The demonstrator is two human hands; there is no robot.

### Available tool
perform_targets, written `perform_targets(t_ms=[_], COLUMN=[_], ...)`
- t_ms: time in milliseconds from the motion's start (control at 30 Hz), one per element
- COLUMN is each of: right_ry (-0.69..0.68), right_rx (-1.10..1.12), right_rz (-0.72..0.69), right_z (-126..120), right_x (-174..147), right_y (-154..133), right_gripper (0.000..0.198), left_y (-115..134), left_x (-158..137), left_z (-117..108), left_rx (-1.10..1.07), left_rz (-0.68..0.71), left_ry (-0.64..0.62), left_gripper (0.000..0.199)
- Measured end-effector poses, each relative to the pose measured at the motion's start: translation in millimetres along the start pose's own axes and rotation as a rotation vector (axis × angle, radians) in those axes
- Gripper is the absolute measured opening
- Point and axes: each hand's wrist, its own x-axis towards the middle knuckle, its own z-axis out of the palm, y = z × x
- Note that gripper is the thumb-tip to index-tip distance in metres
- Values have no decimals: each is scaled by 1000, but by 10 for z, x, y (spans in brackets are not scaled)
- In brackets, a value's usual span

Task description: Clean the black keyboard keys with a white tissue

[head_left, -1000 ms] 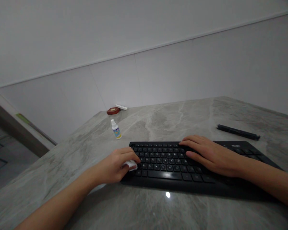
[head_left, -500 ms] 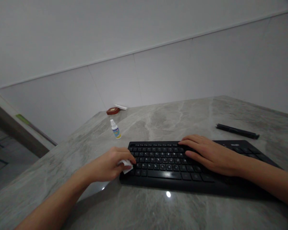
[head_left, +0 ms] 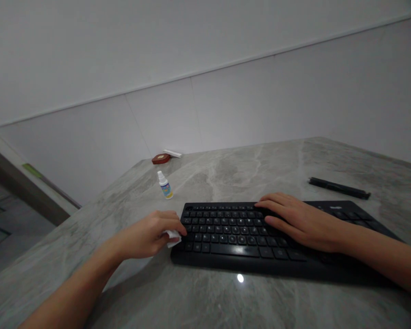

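Note:
A black keyboard (head_left: 233, 250) lies on the grey marbled table. At its left edge, my left hand (head_left: 155, 234) is closed around a crumpled white tissue (head_left: 173, 237), with the fingertips over the leftmost keys. My right hand (head_left: 292, 221) rests flat across the keyboard's right part, fingers stretched out and apart, covering some keys beneath the palm. Beyond the left hand stands a small white spray bottle (head_left: 165, 188) with a blue and yellow label, upright and untouched.
A long black folded object (head_left: 339, 188) lies behind the keyboard at the right. Near the wall are a reddish-brown case (head_left: 160, 158) and a thin white object (head_left: 173, 153). The pale wall (head_left: 246, 109) borders the table's far side.
My left hand has slid a little left with the tissue, from over the keys toward the keyboard's left edge. My right hand and the keyboard stay in place.

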Motion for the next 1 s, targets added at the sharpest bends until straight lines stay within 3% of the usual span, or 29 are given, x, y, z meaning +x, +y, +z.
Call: perform_targets(t_ms=[300, 533, 667, 900, 1000], right_ry=[3, -2, 21, 16, 1], right_rx=[22, -1, 2, 5, 2], right_rz=[10, -2, -7, 1, 10], right_z=[15, 9, 10, 17, 17], right_x=[2, -10, -10, -3, -7], right_y=[21, 16, 10, 24, 29], right_gripper=[49, 50, 50, 49, 51], left_y=[63, 28, -14, -1, 29], left_x=[180, 116, 48, 134, 170], left_z=[206, 94, 37, 245, 279], left_rx=[-26, -11, 4, -11, -2], left_rz=[151, 15, -9, 78, 49], left_ry=[86, 15, 0, 99, 119], left_gripper=[52, 29, 26, 32, 32])
